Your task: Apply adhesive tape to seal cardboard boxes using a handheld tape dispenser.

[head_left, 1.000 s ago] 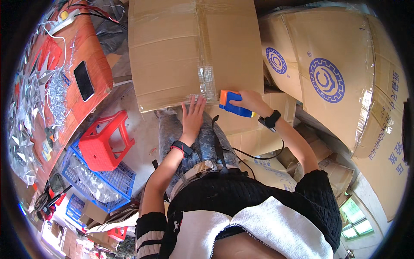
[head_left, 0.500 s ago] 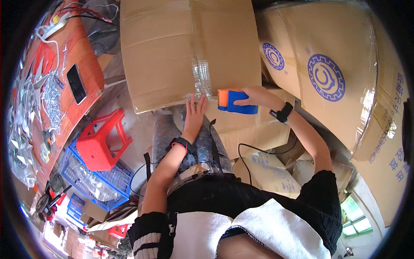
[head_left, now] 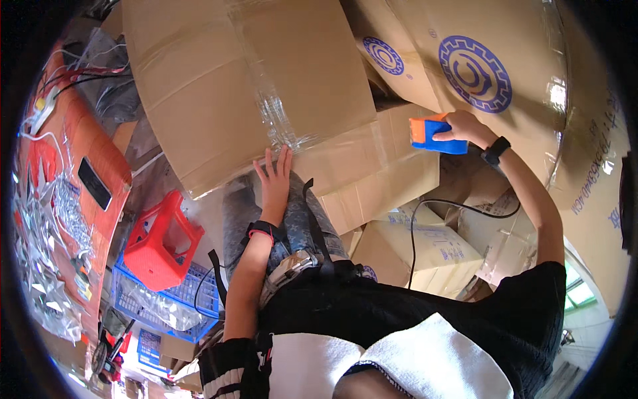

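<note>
In front of me stands a large cardboard box (head_left: 193, 86), with clear tape (head_left: 274, 110) shining along its middle seam. Fingers spread, my left hand (head_left: 274, 186) rests at the box's near edge, close to the end of the tape. My right hand (head_left: 468, 128) grips a blue and orange tape dispenser (head_left: 448, 145), held out to the right, apart from the box. Beneath them, a lower carton (head_left: 379, 159) sticks out past the large box. My right fingers are partly hidden by the dispenser.
Big printed cartons (head_left: 531, 40) rise on the right, with smaller boxes (head_left: 432, 256) below them. A black cable (head_left: 458, 203) loops there. On the left are a red stool (head_left: 159, 249), a blue basket (head_left: 206, 286), and an orange table (head_left: 100, 143) bearing a phone (head_left: 95, 183) and silvery decorations.
My right hand has swung right with the tape dispenser, away from the box edge. My left hand stays at the seam, its fingers more spread. The whole view has turned and shifted.
</note>
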The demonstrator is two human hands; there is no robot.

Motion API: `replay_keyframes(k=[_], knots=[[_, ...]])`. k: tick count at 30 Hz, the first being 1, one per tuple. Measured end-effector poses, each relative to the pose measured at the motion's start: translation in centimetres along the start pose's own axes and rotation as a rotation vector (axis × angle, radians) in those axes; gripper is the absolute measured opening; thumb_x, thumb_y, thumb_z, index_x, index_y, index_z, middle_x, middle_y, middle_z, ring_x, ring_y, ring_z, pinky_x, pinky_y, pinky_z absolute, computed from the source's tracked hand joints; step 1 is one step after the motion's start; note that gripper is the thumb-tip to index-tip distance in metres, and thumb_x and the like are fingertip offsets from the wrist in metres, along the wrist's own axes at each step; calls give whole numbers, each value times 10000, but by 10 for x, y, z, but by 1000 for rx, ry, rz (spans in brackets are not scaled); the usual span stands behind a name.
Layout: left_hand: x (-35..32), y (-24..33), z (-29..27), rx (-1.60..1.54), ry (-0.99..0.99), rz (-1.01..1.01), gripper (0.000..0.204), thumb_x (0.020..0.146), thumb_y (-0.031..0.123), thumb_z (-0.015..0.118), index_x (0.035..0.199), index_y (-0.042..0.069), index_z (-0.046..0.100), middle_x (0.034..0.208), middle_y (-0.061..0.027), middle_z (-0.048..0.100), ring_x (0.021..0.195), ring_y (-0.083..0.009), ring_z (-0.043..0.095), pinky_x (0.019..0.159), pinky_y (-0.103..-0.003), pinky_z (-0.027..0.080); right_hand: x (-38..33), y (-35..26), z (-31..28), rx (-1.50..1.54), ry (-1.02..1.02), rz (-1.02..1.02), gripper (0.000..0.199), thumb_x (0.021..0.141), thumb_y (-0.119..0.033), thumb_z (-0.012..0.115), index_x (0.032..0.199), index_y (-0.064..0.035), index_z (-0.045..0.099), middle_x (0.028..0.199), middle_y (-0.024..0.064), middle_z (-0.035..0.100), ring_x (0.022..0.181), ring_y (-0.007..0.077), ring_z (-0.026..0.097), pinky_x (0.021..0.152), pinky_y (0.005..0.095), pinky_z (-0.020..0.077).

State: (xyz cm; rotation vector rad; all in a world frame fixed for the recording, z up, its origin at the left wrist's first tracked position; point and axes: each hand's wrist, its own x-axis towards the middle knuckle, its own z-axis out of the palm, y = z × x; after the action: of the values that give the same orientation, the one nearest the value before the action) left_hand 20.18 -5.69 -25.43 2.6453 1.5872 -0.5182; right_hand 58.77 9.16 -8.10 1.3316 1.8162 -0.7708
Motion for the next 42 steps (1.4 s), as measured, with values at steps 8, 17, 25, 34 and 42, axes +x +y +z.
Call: replay_keyframes(k=[8,17,25,34,42], knots=[[3,4,4,-52,-4,14,605,774,204,436,1324,139,191,1383,-9,121,1228,-335,203,925,-598,217,48,4,63,-112,132,151,498,614,-496,588,805,-37,613,744,149,598,703,286,580,620,371,442],[3,1,1,-83,-7,12,576,778,208,421,1315,151,220,1384,0,125,1230,-330,201,927,-607,200,53,6,82,-75,203,168,492,610,-506,593,748,-35,622,712,136,601,681,278,587,622,373,450],[3,1,1,-81,16,-1,573,776,216,419,1312,151,227,1383,4,126,1235,-322,194,925,-612,196,68,7,79,-158,74,224,514,637,-494,598,903,-54,592,799,134,605,741,281,580,641,367,445],[2,0,2,-105,11,-1,580,782,212,419,1317,136,210,1387,-6,115,1237,-328,187,917,-612,206,94,-8,87,-200,156,215,540,600,-584,575,702,-57,632,730,135,608,721,266,587,612,376,444],[2,5,6,-96,18,-10,584,782,200,418,1319,131,202,1390,-16,106,1236,-342,185,927,-592,210,127,-8,75,-185,49,93,588,605,-592,550,755,-29,624,733,144,606,705,303,584,633,390,445]])
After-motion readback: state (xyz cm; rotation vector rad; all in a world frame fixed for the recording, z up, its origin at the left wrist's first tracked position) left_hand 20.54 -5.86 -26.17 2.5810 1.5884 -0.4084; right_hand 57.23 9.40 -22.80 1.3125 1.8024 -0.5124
